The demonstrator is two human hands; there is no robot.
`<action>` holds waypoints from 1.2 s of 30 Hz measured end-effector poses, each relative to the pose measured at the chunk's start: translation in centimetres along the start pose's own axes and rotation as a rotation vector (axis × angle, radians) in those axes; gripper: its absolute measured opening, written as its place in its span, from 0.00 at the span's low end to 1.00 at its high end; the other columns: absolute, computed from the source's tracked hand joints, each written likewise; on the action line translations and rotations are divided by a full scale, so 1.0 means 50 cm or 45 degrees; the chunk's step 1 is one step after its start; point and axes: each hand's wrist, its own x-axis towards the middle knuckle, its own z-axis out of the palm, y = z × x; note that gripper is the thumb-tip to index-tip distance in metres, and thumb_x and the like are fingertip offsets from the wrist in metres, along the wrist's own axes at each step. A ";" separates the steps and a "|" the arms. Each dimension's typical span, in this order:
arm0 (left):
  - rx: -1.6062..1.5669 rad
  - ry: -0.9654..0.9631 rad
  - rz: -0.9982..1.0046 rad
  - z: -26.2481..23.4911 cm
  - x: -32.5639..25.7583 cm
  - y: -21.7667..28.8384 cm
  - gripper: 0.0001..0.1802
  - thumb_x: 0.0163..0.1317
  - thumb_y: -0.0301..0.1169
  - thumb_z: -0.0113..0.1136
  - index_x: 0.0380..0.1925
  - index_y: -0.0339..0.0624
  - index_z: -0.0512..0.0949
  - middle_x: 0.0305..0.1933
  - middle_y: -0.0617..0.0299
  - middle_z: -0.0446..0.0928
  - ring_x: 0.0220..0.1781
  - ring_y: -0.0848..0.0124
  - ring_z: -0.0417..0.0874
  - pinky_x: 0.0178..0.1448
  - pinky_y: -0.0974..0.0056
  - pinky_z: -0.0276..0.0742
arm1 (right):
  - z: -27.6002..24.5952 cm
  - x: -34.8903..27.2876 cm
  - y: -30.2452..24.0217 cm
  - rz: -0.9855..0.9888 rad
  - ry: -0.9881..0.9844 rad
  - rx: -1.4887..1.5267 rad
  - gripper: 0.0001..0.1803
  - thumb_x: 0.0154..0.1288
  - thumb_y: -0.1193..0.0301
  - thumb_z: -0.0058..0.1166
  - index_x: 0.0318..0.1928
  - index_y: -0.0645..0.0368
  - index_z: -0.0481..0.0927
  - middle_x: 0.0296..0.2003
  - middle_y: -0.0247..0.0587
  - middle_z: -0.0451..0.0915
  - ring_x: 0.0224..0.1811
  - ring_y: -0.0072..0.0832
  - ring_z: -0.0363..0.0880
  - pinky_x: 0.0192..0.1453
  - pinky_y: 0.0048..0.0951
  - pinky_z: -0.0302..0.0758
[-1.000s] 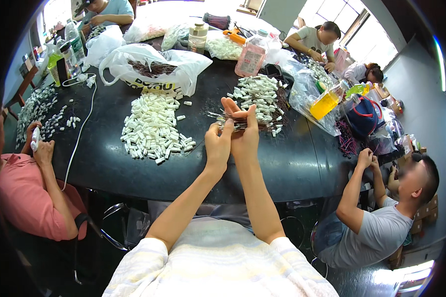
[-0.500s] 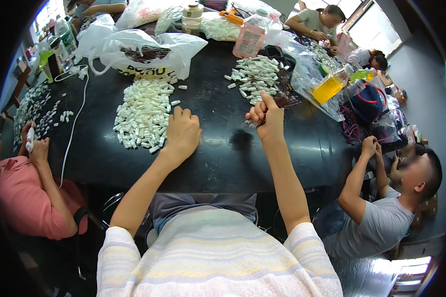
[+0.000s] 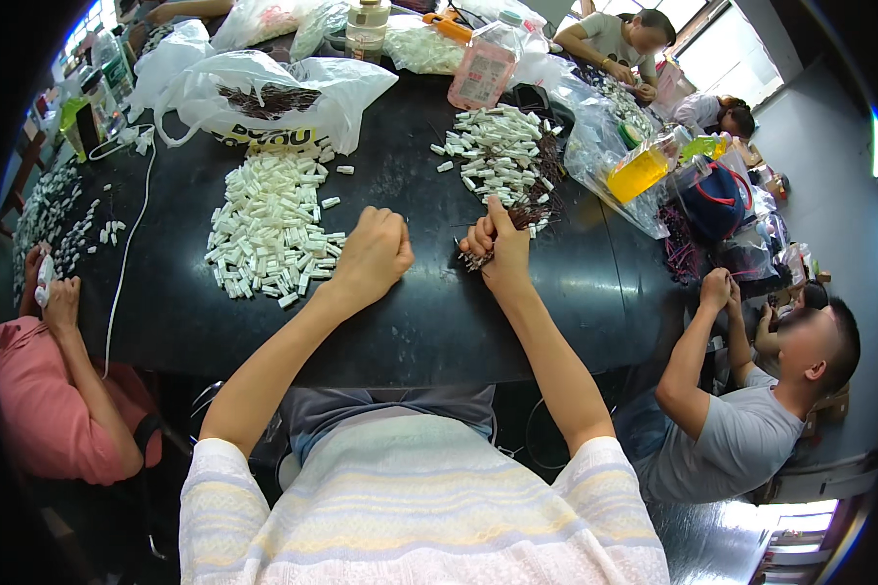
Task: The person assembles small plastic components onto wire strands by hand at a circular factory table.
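My right hand (image 3: pixel 502 255) is closed round a bundle of thin dark brown wires (image 3: pixel 472 260), whose tips poke out on its left side. It hovers just in front of a pile of white plastic connector pieces (image 3: pixel 498 146), with brown wires (image 3: pixel 548 175) lying along that pile's right side. Over the table to the left, my left hand (image 3: pixel 373 255) is curled closed with its back upward. Whatever its fingertips pinch, if anything, is hidden. Beside it spreads a larger pile of small white connector housings (image 3: pixel 268 224).
A white plastic bag (image 3: pixel 332 93) holding brown wires stands behind the left pile. Behind the right pile is a pink bottle (image 3: pixel 485 73). A white cable (image 3: pixel 127 258) crosses the black table (image 3: pixel 410 341) at left. Co-workers sit at both sides, one in a grey shirt (image 3: pixel 751 429).
My left hand has moved right, away from the left pile and closer to my right hand. My right hand, with the wires, has shifted slightly left in the picture. The whole view has shifted a little.
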 end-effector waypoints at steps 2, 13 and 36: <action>-0.347 -0.117 -0.230 -0.007 0.021 0.024 0.04 0.50 0.24 0.53 0.25 0.34 0.71 0.26 0.56 0.72 0.31 0.64 0.73 0.36 0.63 0.70 | 0.010 -0.008 -0.012 0.114 0.000 0.127 0.21 0.65 0.60 0.47 0.18 0.58 0.68 0.07 0.29 0.54 0.08 0.21 0.52 0.18 0.26 0.62; -1.042 -0.240 -0.406 0.036 0.083 0.052 0.03 0.58 0.22 0.49 0.27 0.33 0.68 0.24 0.65 0.72 0.27 0.80 0.74 0.31 0.74 0.71 | 0.047 -0.017 -0.026 0.124 -0.062 0.221 0.14 0.61 0.66 0.52 0.29 0.67 0.76 0.09 0.27 0.58 0.08 0.16 0.55 0.14 0.20 0.57; -2.488 0.438 -1.068 0.002 0.092 0.093 0.21 0.63 0.37 0.42 0.50 0.33 0.63 0.44 0.47 0.72 0.46 0.61 0.76 0.47 0.57 0.74 | 0.091 -0.029 -0.121 0.118 -0.213 -0.214 0.18 0.60 0.67 0.52 0.16 0.63 0.72 0.09 0.32 0.61 0.07 0.20 0.58 0.15 0.24 0.63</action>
